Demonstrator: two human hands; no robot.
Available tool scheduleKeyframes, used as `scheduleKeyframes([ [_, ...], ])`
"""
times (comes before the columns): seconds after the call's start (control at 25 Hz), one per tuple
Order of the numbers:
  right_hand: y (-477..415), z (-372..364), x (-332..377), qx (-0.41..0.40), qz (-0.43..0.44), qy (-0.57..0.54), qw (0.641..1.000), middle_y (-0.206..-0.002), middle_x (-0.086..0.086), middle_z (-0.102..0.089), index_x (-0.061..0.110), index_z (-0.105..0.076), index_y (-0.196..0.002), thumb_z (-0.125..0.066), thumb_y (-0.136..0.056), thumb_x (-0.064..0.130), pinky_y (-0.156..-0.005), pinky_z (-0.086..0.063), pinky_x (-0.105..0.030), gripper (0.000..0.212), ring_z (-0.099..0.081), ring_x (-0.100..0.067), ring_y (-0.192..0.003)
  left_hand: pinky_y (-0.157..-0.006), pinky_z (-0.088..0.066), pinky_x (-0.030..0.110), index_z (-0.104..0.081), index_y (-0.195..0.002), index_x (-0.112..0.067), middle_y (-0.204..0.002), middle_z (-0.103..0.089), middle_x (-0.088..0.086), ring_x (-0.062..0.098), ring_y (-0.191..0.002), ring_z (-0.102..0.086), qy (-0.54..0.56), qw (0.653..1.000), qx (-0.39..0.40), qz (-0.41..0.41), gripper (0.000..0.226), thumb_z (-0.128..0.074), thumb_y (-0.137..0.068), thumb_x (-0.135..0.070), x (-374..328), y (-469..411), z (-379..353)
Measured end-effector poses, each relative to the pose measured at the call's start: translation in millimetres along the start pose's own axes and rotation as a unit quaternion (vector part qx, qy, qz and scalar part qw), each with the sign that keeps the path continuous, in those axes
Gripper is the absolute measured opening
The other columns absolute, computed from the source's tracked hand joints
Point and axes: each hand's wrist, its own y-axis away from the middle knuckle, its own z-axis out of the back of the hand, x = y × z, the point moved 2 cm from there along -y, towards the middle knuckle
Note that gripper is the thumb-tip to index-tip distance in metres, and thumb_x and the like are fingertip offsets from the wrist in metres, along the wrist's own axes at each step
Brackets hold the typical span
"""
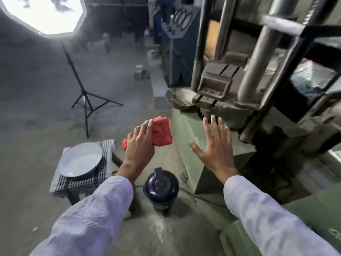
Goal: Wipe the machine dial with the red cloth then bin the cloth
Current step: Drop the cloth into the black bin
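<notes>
Nearest, two pale sleeves [96, 215] reaching forward over a dusty floor. Between them, low down, a dark lidded bin [161, 189], lid closed, standing just beside the green machine base [191, 126]. Left of the bin, a stool draped in a checked towel [106, 169], carrying a bare white plate [81, 159].

Further out, left hand [139, 147] closed around the folded red cloth [162, 132], fingers wrapped over its near edge, cloth held in the air, clear of stool and machine. Right hand [214, 145] spread flat, fingers apart, gripping nothing, hovering over the green base; contact with it not determinable.

Beyond, grey steel columns [258, 58] and a worn clamp block [215, 80]. Farther back, a blue cabinet with round dials [181, 18], blurred. At far left, a light stand [86, 100].

Judged stage: cloth in hand, wiping not yet begun. Recommended: keep the cloth folded for a firm pad, carry it up to the dial face, steady with the free hand on a fixed part only, well away from the clamp. Bin lid to be opened before disposal.
</notes>
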Motion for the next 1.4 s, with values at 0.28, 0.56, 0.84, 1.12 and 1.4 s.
scheduleKeyframes([
  [0.28, 32, -129, 34, 0.139, -0.007, -0.006, 0.990, -0.181, -0.009, -0.008, 0.022, -0.015, -0.172, -0.026, -0.092, 0.080, -0.134, -0.006, -0.050, 0.100, -0.003, -0.028, -0.168, -0.096, -0.054, 0.053, -0.040, -0.155, -0.005, -0.150, -0.054, 0.012, 0.037, -0.128, -0.056, 0.020, 0.993, 0.114, 0.039, 0.083, -0.066, -0.077, -0.003, 83, 40, -112],
  [0.56, 32, -200, 37, 0.202, -0.008, -0.004, 0.979, -0.181, -0.009, -0.005, 0.022, -0.011, -0.172, -0.023, -0.091, 0.080, -0.135, -0.006, -0.050, 0.100, -0.001, -0.028, -0.169, -0.093, -0.052, 0.053, -0.039, -0.157, -0.005, -0.151, -0.053, 0.013, 0.036, -0.127, -0.057, 0.019, 0.976, 0.207, 0.073, 0.077, -0.061, -0.082, -0.003, 111, 60, -184],
  [0.84, 17, -275, 20, 0.256, -0.012, -0.003, 0.966, -0.181, -0.006, 0.000, 0.024, -0.006, -0.172, -0.016, -0.090, 0.083, -0.136, -0.001, -0.048, 0.101, 0.005, -0.026, -0.169, -0.097, -0.050, 0.047, -0.033, -0.160, -0.010, -0.156, -0.048, 0.007, 0.031, -0.132, -0.053, 0.005, 0.961, 0.261, 0.090, 0.081, -0.063, -0.085, -0.003, 127, 46, -243],
  [1.12, 1, -329, -5, 0.297, -0.026, 0.000, 0.954, -0.181, -0.007, 0.000, 0.023, -0.006, -0.172, -0.015, -0.092, 0.082, -0.135, 0.000, -0.047, 0.100, 0.004, -0.026, -0.168, -0.101, -0.047, 0.044, -0.027, -0.162, -0.015, -0.161, -0.041, 0.002, 0.027, -0.139, -0.047, 0.012, 0.942, 0.312, 0.118, 0.082, -0.057, -0.087, -0.003, 133, 33, -299],
  [1.4, 4, -358, -18, 0.331, -0.029, 0.023, 0.943, -0.181, -0.007, 0.001, 0.023, -0.002, -0.172, -0.014, -0.094, 0.082, -0.135, -0.002, -0.049, 0.099, 0.005, -0.026, -0.168, -0.103, -0.049, 0.044, -0.028, -0.161, -0.016, -0.159, -0.043, 0.003, 0.028, -0.137, -0.049, 0.028, 0.923, 0.363, 0.121, 0.080, -0.057, -0.089, -0.003, 128, 43, -334],
])
